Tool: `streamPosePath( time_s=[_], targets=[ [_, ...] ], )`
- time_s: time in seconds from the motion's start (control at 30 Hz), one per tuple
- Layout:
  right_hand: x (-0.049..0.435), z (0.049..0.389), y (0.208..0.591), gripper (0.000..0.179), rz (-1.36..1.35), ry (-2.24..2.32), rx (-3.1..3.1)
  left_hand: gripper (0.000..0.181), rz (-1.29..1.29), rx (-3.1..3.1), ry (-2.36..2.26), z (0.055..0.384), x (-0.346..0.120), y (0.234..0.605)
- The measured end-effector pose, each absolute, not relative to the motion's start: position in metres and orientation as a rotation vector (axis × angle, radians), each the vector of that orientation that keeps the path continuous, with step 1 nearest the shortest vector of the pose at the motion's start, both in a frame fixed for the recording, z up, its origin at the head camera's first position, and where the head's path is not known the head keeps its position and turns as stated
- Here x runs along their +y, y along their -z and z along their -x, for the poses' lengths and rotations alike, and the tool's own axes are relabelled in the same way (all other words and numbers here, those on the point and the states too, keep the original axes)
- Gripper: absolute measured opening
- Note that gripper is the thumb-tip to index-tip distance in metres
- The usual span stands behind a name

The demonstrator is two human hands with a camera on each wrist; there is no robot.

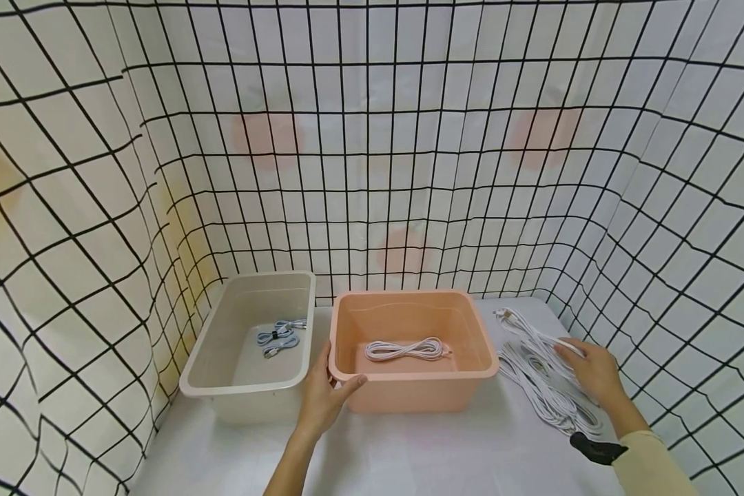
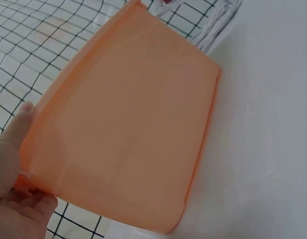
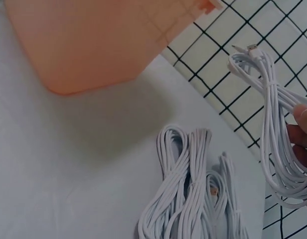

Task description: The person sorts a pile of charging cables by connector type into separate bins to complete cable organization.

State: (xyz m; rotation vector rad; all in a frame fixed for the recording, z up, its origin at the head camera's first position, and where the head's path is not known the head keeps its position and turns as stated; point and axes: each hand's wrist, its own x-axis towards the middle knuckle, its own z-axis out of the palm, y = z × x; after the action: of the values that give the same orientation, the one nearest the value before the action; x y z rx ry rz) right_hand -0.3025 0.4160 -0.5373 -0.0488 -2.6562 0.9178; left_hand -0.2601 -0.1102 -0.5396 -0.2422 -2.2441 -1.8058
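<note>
Left hand (image 1: 319, 396), fingers curled, grips orange bin (image 1: 415, 396) at eight o'clock. Right hand (image 1: 597, 374), thumb and fingers, grips white cable (image 3: 272, 97), three o'clock from bin. Pile (image 1: 548, 399): four; grey bin (image 1: 254, 406): nine.

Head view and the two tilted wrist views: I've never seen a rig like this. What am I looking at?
There is no machine: a person is working with two bare hands. The wide picture comes from a camera on the head, looking forward and down; each of the others comes from a camera worn on one wrist.

On the white surface stand a beige bin with bluish cables and an orange bin with one white coil. More white cables lie to the right.

The left hand grips the orange bin's near left corner. The right hand holds a white cable bundle.
</note>
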Motion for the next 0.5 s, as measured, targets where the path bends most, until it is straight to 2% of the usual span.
streamPosePath(
  time_s=[0.27, 0.5],
  targets=[
    [0.411, 0.307, 0.522, 0.04, -0.058, -0.855, -2.617, 0.106, 0.244, -2.244, 1.801, 0.259, -0.11, 0.539],
    [0.404, 0.308, 0.506, 0.041, -0.067, -0.915, -2.581, 0.106, 0.242, -2.244, 1.8, 0.259, -0.11, 0.54]
  ],
)
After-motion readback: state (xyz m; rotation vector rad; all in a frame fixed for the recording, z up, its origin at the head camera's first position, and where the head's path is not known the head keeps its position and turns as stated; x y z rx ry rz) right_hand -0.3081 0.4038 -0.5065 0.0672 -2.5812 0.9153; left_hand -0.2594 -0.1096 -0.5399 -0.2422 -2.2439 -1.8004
